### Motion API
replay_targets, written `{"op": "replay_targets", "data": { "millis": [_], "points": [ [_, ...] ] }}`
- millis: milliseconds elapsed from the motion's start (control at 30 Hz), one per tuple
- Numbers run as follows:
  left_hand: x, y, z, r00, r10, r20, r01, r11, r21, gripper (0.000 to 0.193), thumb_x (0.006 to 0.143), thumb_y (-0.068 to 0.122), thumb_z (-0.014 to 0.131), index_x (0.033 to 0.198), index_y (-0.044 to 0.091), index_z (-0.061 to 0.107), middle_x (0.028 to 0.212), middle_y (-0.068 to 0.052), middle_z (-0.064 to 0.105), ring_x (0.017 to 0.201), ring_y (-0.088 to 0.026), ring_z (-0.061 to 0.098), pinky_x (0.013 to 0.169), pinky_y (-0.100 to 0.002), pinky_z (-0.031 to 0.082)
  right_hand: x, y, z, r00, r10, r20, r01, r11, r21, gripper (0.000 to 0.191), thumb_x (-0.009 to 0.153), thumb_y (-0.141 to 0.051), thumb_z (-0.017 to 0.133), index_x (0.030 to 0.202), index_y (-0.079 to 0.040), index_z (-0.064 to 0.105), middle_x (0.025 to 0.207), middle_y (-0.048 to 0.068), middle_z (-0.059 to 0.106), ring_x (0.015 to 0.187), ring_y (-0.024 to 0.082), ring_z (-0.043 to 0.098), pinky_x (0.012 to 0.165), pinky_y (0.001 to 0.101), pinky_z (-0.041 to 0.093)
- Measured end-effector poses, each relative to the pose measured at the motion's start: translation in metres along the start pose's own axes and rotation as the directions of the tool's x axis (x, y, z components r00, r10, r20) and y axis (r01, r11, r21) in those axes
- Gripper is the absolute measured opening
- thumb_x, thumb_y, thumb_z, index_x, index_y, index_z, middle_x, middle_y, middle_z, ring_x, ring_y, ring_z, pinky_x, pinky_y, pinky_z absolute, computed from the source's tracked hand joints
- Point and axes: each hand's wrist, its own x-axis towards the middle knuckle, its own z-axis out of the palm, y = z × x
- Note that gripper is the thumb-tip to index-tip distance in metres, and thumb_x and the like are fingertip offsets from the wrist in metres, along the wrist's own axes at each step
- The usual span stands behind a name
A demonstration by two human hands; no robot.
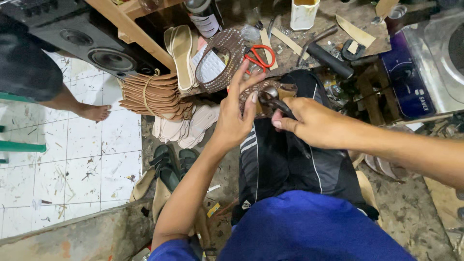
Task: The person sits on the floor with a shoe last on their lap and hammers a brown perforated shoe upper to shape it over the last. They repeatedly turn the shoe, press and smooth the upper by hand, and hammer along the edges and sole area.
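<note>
While braced over the knee, brown studded sandal piece [263, 96] pinned for work with a dark tool [278, 104].

Left hand [237, 118] pressed flat against the near side of the piece, fingers spread and raised, grip loose rather than closed, seemingly to steady it on the black-trousered knee [285, 154]; right hand [309, 123] closed round the dark tool, tip set against the piece's top, so force meets a backed surface. Red-handled scissors [261, 57] lying apart on the cluttered bench [357, 46] beyond, near a second studded strap [220, 63]. Bundle of tan soles [152, 94] tied with cord to the left, pale insoles [186, 128] heaped below, green sandals [169, 166] on the floor. Another person's bare foot [94, 112] on the white tiles.
</note>
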Motion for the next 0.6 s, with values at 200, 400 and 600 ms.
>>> {"op": "replay_targets", "data": {
  "millis": [200, 400, 600],
  "points": [
    [-0.008, 0.0, 0.0, 0.997, -0.044, 0.056, 0.051, 0.991, -0.122, 0.065, 0.108, -0.001, 0.042, 0.166, 0.005, 0.012, 0.152, -0.02, 0.059, 0.142, -0.026, 0.059, 0.122, -0.036, 0.043, -0.011, 0.004, -0.005, 0.995, -0.078, -0.061, 0.054, 0.946, -0.319, 0.032, 0.095, -0.024, 0.063, 0.11, 0.001, 0.052, 0.099, 0.027, 0.067, 0.096, 0.048, 0.063, 0.078, 0.0545, 0.05],
    [-0.005, -0.002, -0.005, 0.953, -0.295, 0.068, 0.299, 0.884, -0.358, 0.052, 0.111, 0.005, 0.049, 0.16, 0.002, 0.03, 0.149, -0.02, 0.06, 0.138, -0.021, 0.056, 0.119, -0.036, 0.043, 0.009, 0.028, 0.045, 0.835, -0.454, -0.309, 0.281, 0.837, -0.47, 0.023, 0.096, -0.011, 0.062, 0.098, 0.006, 0.047, 0.093, 0.028, 0.063, 0.087, 0.05, 0.063, 0.072, 0.0541, 0.051],
    [-0.007, -0.001, -0.014, 0.974, -0.227, 0.028, 0.228, 0.973, -0.037, 0.058, 0.107, 0.008, 0.05, 0.16, 0.005, 0.027, 0.142, -0.016, 0.065, 0.128, -0.018, 0.064, 0.112, -0.032, 0.048, 0.004, 0.043, 0.038, 0.822, -0.551, -0.144, 0.312, 0.646, -0.697, 0.027, 0.072, 0.0, 0.065, 0.094, 0.001, 0.052, 0.091, 0.02, 0.063, 0.086, 0.038, 0.066, 0.07, 0.0453, 0.054]
  ]
}}
